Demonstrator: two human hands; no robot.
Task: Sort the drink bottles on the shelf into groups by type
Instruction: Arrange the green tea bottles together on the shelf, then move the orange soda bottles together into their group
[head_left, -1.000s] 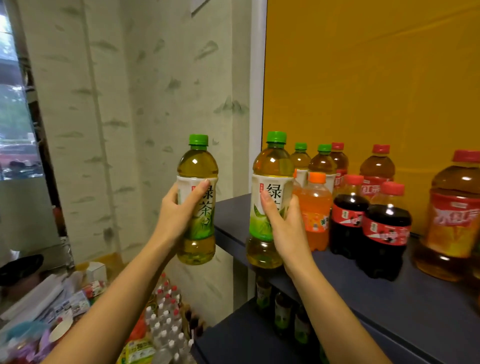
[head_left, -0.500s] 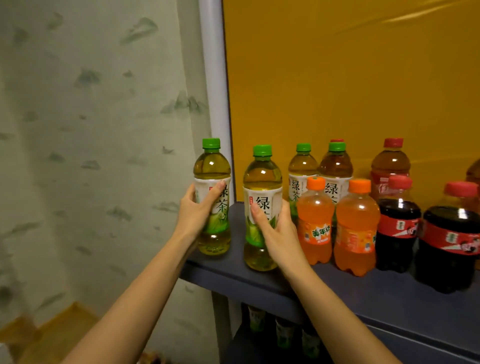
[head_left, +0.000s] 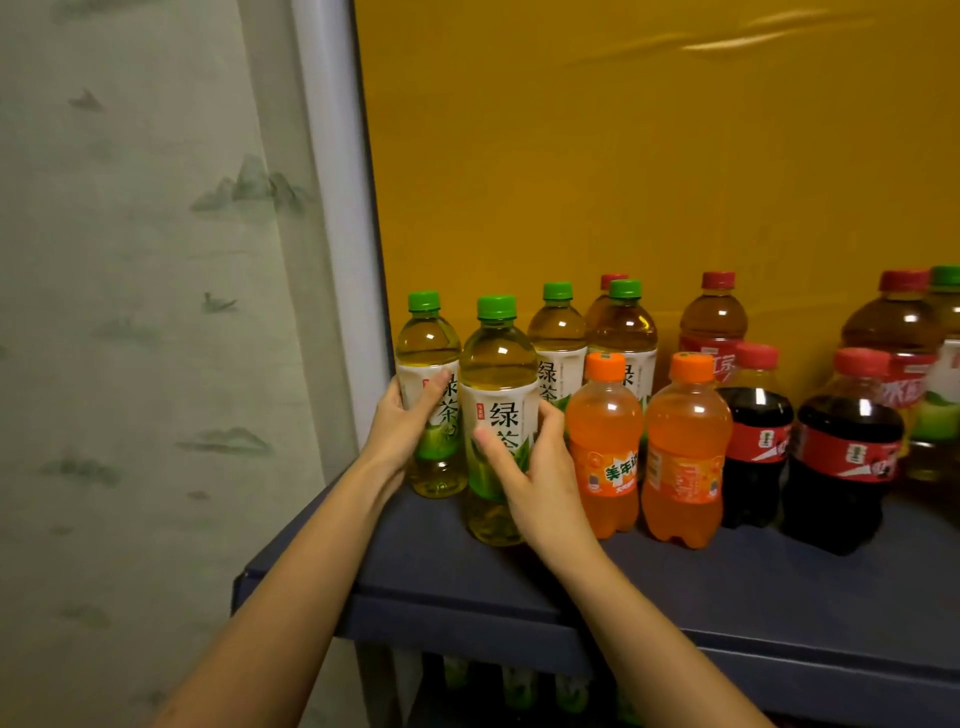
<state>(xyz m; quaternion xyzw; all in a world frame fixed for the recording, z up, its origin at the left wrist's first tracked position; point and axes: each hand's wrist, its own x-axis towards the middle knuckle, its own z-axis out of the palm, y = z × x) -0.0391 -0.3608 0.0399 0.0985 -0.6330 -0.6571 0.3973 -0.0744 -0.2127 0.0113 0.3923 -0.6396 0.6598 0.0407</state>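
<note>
Green caps go together on the shelf.
My left hand clasps the left tea bottle, my right hand the front tea bottle, near the other green teas.

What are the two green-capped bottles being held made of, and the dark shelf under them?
The far-left bottle and the front bottle look like clear, glossy plastic: tea shows through and glints sit on their shoulders. The shelf looks matte dark blue, without glare; painted board or covered metal, I cannot tell.
</note>
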